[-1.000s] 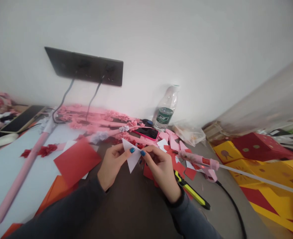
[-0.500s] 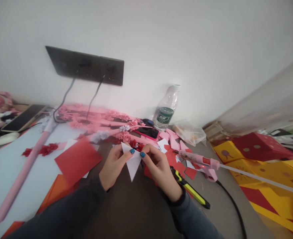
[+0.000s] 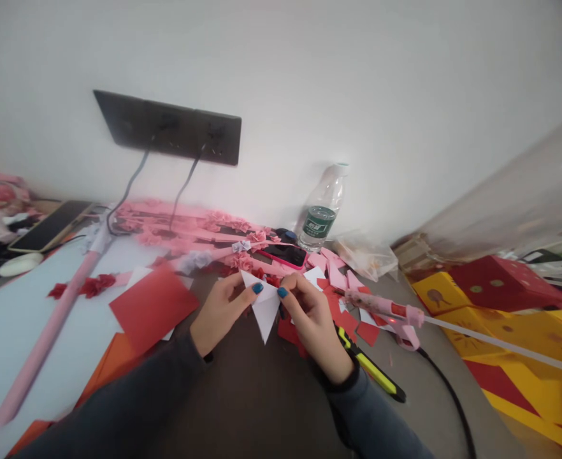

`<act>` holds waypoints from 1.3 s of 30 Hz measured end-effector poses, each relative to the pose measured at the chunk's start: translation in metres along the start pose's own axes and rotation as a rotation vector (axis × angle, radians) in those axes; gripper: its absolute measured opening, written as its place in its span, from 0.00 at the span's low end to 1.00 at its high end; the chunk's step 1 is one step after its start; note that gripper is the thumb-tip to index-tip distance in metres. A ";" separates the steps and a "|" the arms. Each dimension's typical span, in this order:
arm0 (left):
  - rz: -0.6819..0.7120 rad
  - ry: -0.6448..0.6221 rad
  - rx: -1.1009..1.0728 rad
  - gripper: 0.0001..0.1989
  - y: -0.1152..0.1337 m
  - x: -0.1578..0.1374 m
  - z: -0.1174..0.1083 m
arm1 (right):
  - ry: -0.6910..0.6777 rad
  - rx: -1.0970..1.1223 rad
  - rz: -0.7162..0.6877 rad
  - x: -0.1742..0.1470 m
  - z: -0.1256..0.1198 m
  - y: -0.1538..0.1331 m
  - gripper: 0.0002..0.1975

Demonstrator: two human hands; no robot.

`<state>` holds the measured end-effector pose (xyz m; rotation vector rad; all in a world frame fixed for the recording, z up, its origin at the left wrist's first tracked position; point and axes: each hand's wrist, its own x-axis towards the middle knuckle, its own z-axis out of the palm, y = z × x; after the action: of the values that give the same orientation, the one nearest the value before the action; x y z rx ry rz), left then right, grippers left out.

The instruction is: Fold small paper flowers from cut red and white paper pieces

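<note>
A small white sheet of paper (image 3: 265,315), folded to a downward-pointing triangle, is held between both hands above the grey table. My left hand (image 3: 223,312) pinches its upper left side, thumb in front and the other fingers behind. At the upper right corner, my right hand (image 3: 309,322) grips the paper between thumb and curled fingers. Behind the hands lie pink paper flowers (image 3: 243,261) on long pink stems. A yellow-and-black utility knife (image 3: 371,370) rests beside my right wrist, and red paper squares (image 3: 153,308) lie left of my left hand.
A pink glue gun (image 3: 381,306) with a white stick lies at the right, its black cord trailing forward. A water bottle (image 3: 320,220) stands by the wall. Yellow and red boxes (image 3: 496,325) fill the right side. A pink rolled tube (image 3: 46,350) crosses white paper at the left.
Both hands and the folded paper have shifted slightly right in view, along with the whole scene. The triangle tilts a little differently; both hands keep their pinch on it.
</note>
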<state>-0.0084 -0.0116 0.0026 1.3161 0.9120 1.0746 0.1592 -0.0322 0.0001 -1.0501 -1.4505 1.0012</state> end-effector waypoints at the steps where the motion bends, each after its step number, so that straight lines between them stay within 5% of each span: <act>1: -0.006 -0.019 0.010 0.14 0.001 0.001 0.000 | 0.016 -0.006 -0.004 0.000 -0.001 0.000 0.14; 21: -0.116 -0.097 0.046 0.15 0.004 0.000 0.001 | 0.057 0.010 0.044 0.010 -0.010 -0.002 0.19; 27: -0.146 -0.119 -0.067 0.15 0.000 0.003 -0.002 | -0.066 -0.001 0.018 0.009 -0.012 -0.001 0.15; 33: -0.199 0.112 -0.192 0.17 -0.009 0.007 -0.002 | 0.075 -0.244 -0.212 0.009 -0.014 0.000 0.05; 39: -0.205 0.122 -0.264 0.18 -0.007 0.008 0.001 | -0.010 -0.565 -0.528 0.005 -0.014 0.000 0.11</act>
<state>-0.0050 -0.0038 -0.0040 0.9280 0.9377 1.0816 0.1729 -0.0263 0.0029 -0.9591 -1.9415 0.2173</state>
